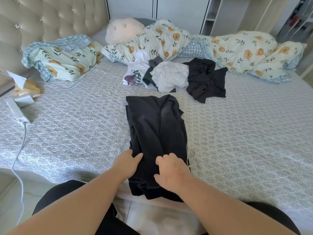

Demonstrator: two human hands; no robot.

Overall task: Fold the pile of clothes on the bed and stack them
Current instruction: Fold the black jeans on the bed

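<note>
The black garment (156, 133) lay in a long strip at the bed's (245, 133) near edge, soft, light and limp, likely best lifted at its near hem, where the left hand (127, 164) and right hand (171, 172) pressed with loosely spread fingers, gripping nothing.

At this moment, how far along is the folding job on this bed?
Early. No finished stack shows. In hand: one black garment lies in a long strip at the bed's near edge, left hand and right hand on its near end. Left: the pile behind it, a printed white shirt, white garment, dark green piece and crumpled black clothing.
</note>
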